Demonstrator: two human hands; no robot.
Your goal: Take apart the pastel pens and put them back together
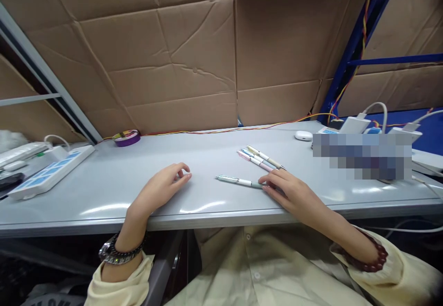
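My right hand [289,190] has its fingertips closed on the right end of a pale green and white pen [238,181]. This pen lies almost level on the grey tabletop, its clip end pointing left. Just beyond that hand, three more pens lie side by side at a slant: a pink one [254,159], a light blue one [258,155] and a beige one [266,156]. Their right ends are close to my knuckles or partly behind them. My left hand [164,186] rests on the table to the left, fingers loosely curled and apart, holding nothing.
A purple tape roll [127,138] lies at the back left, near a white power strip [51,172]. On the right are a small white case [303,135], plugged-in chargers [356,123] and a blurred-out patch. Cardboard [155,57] walls the back, and a thin cable [207,132] runs along it.
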